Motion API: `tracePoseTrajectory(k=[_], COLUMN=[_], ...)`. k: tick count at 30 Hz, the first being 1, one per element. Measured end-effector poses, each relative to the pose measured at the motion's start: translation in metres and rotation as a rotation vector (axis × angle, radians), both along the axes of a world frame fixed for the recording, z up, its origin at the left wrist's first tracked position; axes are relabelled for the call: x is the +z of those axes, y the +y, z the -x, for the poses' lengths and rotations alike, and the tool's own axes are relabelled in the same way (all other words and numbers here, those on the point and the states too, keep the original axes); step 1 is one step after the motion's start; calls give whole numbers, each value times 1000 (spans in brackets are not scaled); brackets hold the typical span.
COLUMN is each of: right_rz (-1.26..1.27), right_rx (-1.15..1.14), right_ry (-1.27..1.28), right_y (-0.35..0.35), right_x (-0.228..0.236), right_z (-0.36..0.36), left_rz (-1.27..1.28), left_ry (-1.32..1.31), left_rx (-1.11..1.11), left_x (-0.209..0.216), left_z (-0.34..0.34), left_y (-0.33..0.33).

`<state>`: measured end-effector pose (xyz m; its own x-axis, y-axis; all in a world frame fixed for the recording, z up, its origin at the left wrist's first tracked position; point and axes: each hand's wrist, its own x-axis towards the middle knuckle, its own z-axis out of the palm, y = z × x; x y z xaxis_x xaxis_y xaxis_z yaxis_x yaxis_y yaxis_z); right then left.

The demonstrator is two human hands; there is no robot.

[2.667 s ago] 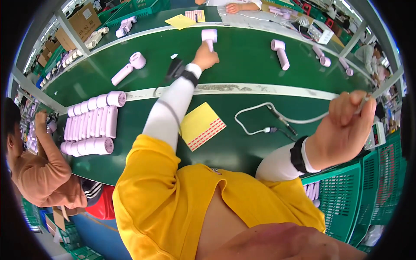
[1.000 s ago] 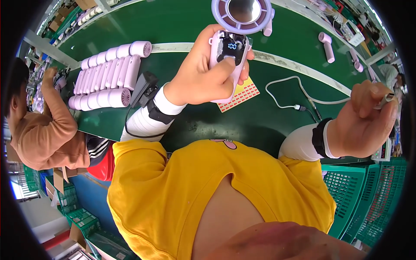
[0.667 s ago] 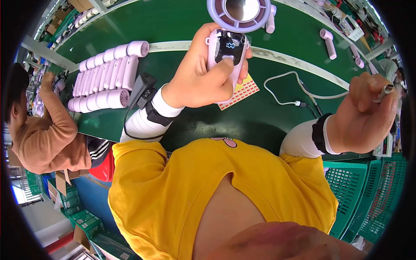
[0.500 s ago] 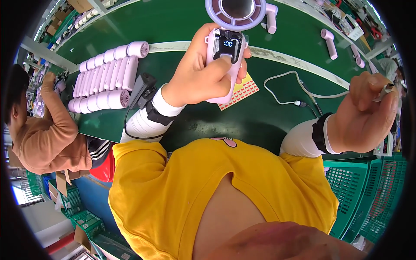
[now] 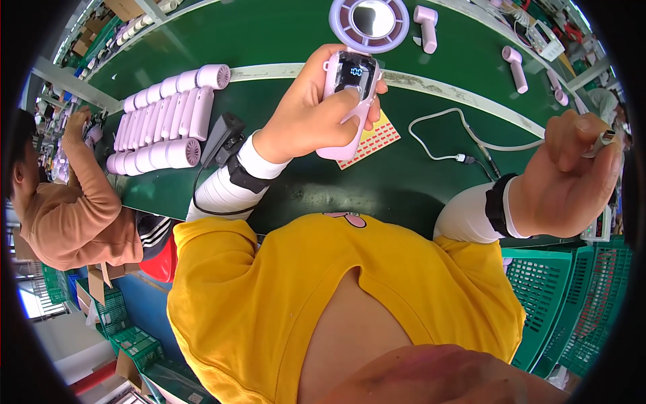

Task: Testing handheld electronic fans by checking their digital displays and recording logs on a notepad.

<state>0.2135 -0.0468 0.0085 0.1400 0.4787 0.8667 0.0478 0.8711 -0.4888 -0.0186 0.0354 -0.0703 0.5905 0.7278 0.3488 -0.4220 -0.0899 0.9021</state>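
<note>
A pink handheld fan (image 5: 341,138) with a round purple-rimmed head and a lit display is wrapped in my left hand (image 5: 306,114). The thumb of that hand rests on the fan's front, just below the display. Out to the right, my right hand (image 5: 568,178) pinches the plug end of a cable (image 5: 604,140) between thumb and fingers. A yellow sheet of small red stickers (image 5: 377,140) lies partly hidden beneath the fan. Between my hands, a white cable (image 5: 441,159) with a metal plug rests on the green table.
Pink fans (image 5: 165,118) stand in stacked rows at the left, near a black device (image 5: 222,138) by my wrist. More pink fans (image 5: 426,30) lie across the white divider strip (image 5: 464,97). Green crates (image 5: 538,283) stand at lower right. A co-worker (image 5: 77,215) sits at the left.
The fan in my left hand has tilted and its head has shifted slightly right. My right hand has barely moved and keeps hold of the cable.
</note>
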Motion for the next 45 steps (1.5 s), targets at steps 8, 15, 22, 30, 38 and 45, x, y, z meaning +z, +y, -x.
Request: tracePoseTrajectory(k=[8, 15, 22, 30, 38, 45], right_rz=[55, -133, -519, 203, 445, 697], right_rx=[95, -31, -619, 143, 104, 440], right_ry=[45, -59, -375, -803, -990, -807], right_y=[-6, 3, 16, 27, 51, 61], right_x=[0, -1, -4, -43, -86, -104], right_z=[-6, -4, 4, 105, 139, 149], left_rz=[295, 457, 281, 190, 77, -8], left_ry=[-18, -68, 23, -457, -520, -323], left_rx=[-66, 4, 194, 321, 459, 460], left_x=[-21, -53, -55, -47, -52, -54], left_z=[19, 57, 61, 50, 52, 69], left_y=[-5, -15, -31, -39, -40, -42])
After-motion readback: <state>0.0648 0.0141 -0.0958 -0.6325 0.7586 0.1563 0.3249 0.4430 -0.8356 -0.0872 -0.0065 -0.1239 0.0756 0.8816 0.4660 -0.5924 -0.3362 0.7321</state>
